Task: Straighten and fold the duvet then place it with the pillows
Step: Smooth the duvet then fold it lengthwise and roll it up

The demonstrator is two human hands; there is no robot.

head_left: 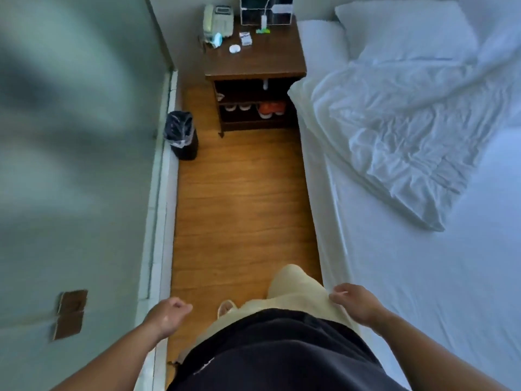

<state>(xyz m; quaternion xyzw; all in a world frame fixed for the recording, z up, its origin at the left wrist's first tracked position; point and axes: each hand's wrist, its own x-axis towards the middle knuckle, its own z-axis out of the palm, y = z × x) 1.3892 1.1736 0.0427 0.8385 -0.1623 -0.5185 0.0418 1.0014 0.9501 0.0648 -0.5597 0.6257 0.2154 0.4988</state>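
Duvet (pixel 408 131) lies crumpled at the upper right, on the bed (pixel 423 277), touching the pillows (pixel 403 32). At the bottom, left hand (pixel 169 317) and right hand (pixel 355 303) hang loosely curled, holding nothing. Straightening looks not yet begun; the next move calls for reaching the duvet's near edge.

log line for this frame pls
stage: pre-grasp | duvet: crumpled on bed, by pillow | left hand: empty | right hand: empty | fold: not started
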